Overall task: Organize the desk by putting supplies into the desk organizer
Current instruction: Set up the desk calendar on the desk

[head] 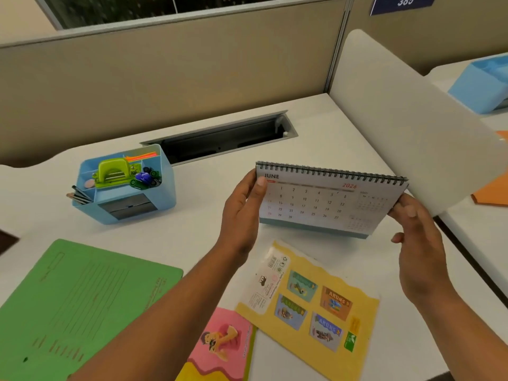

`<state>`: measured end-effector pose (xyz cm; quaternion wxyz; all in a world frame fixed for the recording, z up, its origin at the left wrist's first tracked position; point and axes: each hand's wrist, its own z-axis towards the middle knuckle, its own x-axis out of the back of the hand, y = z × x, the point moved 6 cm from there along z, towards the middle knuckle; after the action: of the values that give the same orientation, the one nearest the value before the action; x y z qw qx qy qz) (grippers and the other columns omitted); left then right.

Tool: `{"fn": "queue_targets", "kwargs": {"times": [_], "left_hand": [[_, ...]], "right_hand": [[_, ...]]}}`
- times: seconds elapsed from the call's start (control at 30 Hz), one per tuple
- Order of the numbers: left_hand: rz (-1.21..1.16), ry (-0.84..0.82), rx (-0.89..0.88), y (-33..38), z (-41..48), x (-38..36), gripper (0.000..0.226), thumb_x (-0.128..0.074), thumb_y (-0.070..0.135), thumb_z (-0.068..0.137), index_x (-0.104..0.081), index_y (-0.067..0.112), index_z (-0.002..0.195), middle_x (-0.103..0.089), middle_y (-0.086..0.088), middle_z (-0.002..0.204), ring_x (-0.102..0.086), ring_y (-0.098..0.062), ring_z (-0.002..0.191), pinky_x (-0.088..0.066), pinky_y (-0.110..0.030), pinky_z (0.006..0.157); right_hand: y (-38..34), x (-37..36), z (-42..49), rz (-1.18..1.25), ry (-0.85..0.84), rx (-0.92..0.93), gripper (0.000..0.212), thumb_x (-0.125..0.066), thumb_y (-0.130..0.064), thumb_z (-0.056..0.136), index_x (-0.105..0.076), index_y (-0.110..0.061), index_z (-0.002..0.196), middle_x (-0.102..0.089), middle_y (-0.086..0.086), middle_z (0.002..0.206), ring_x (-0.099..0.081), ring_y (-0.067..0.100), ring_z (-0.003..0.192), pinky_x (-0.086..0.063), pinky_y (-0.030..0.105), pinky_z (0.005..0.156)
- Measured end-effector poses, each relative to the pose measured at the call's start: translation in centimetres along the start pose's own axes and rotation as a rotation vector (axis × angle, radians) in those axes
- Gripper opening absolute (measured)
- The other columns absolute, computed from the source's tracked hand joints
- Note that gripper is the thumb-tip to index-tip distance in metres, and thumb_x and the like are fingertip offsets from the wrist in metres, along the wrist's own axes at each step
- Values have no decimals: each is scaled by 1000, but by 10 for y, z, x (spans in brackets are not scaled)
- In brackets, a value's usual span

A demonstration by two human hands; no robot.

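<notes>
A white, spiral-bound June desk calendar, seemingly just above the white worktop, is gripped at its side edges by the left hand and right hand.

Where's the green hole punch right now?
Head view, left side: the green hole punch sits in the blue desk organizer, beside the binder clips, left of the calendar.

Only one camera here, worn on the head, wide-angle. It looks forward and down at the desk from close up. The desk fills the lower frame, the partition runs across the top, and straight edges bow near the borders.
</notes>
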<state>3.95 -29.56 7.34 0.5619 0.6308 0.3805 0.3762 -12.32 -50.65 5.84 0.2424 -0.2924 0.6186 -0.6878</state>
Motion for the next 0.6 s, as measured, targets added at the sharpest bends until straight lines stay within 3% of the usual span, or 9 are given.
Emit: {"fn": "queue_targets", "kwargs": {"times": [0.1, 0.17, 0.3, 0.37, 0.43, 0.6], "left_hand": [[56, 40, 38, 4, 20, 5, 29, -28, 45, 102, -57, 49, 101, -62, 41, 83, -55, 22, 82, -45, -5, 60], [72, 68, 76, 2, 36, 10, 34, -24, 52, 101, -58, 50, 101, -60, 36, 95, -55, 12, 92, -40, -12, 73], [32, 64, 126, 2, 67, 15, 44, -17, 60, 97, -56, 47, 113, -58, 21, 122, -49, -6, 116, -33, -39, 101], [17, 63, 128, 6, 83, 17, 53, -15, 62, 96, -54, 40, 126, -55, 13, 135, -45, -10, 125, -27, -43, 105], [6, 59, 114, 11, 98, 19, 56, -14, 61, 96, -54, 38, 128, -55, 10, 138, -45, -7, 123, -27, -41, 104], [1, 29, 102, 19, 130, 13, 47, -13, 63, 96, -57, 49, 105, -59, 17, 121, -49, 5, 105, -27, -38, 99]], "right_hand": [[-4, -11, 18, -13, -29, 5, 47, -34, -48, 93, -55, -25, 129, -64, -12, 121, -57, -4, 109, -39, 3, 68], [-6, -17, 30, -2, -20, -4, 48, -35, -49, 93, -54, -24, 130, -63, -11, 121, -57, -7, 107, -39, 2, 68], [-6, -31, 57, -7, -10, -35, 53, -34, -55, 91, -54, -23, 129, -63, -11, 120, -57, -10, 103, -40, 2, 69], [-2, -39, 72, -18, -10, -58, 60, -35, -63, 86, -54, -25, 129, -64, -12, 121, -57, -5, 107, -41, 9, 72], [2, -47, 86, -35, -4, -73, 68, -34, -70, 81, -54, -26, 129, -64, -11, 121, -57, 2, 110, -38, 16, 75], [7, -56, 124, -36, 35, -89, 70, -34, -69, 80, -55, -20, 126, -65, -6, 121, -58, 2, 104, -37, 19, 74]]}}
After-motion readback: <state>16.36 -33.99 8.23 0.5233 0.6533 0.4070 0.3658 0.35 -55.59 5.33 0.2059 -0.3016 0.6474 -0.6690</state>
